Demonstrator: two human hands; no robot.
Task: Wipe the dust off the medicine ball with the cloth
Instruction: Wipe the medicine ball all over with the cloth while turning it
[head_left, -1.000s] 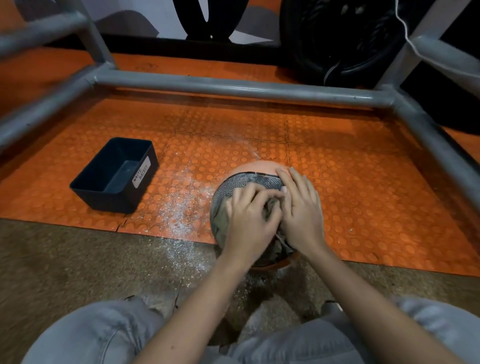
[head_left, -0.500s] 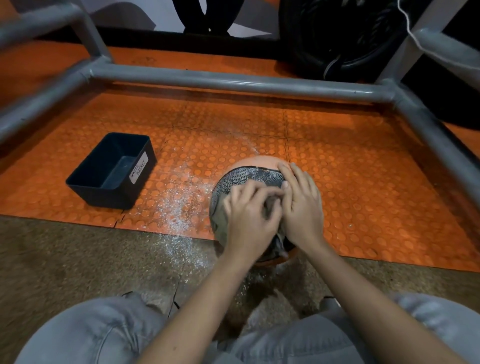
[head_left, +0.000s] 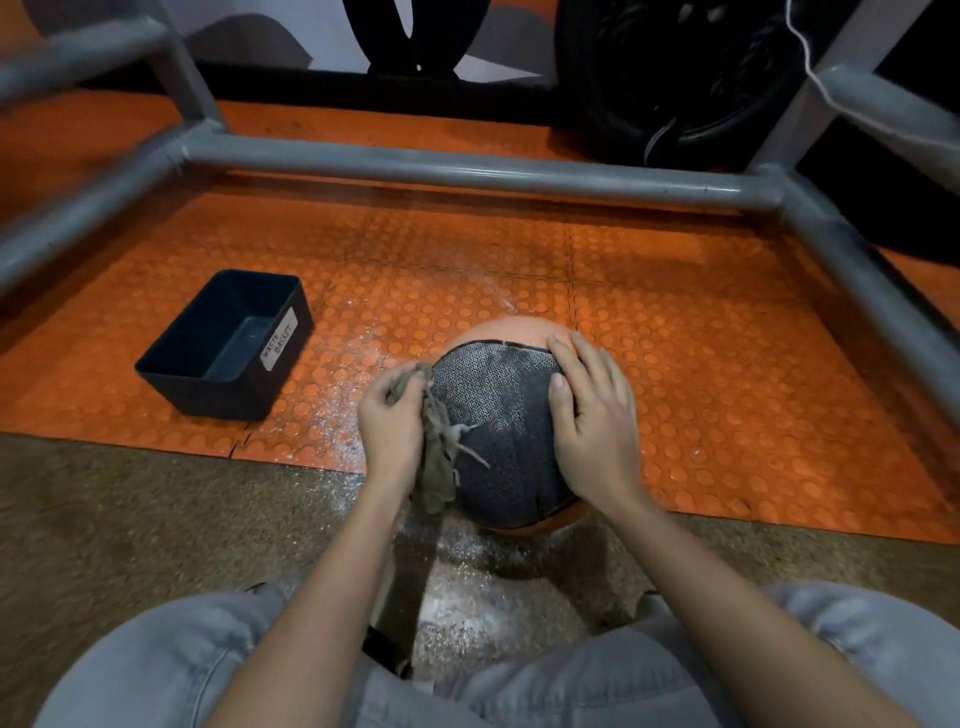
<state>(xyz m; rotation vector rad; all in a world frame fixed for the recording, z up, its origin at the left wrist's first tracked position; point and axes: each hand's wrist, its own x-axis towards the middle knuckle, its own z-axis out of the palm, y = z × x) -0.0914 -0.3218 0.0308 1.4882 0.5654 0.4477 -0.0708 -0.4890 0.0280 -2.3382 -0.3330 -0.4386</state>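
Gripping a frayed cloth (head_left: 434, 457), hands flank the round, textured medicine ball (head_left: 498, 415).

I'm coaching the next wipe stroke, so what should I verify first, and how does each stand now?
1. Grip of left hand on cloth: ok.
2. Support from right hand resting on medicine ball: ok.
3. Contact of cloth with ball's left side: ok.
4. Dust gone from ball's dark panel: cannot tell.
5. Dust gone from mat beside ball: not ok, white powder lies there.
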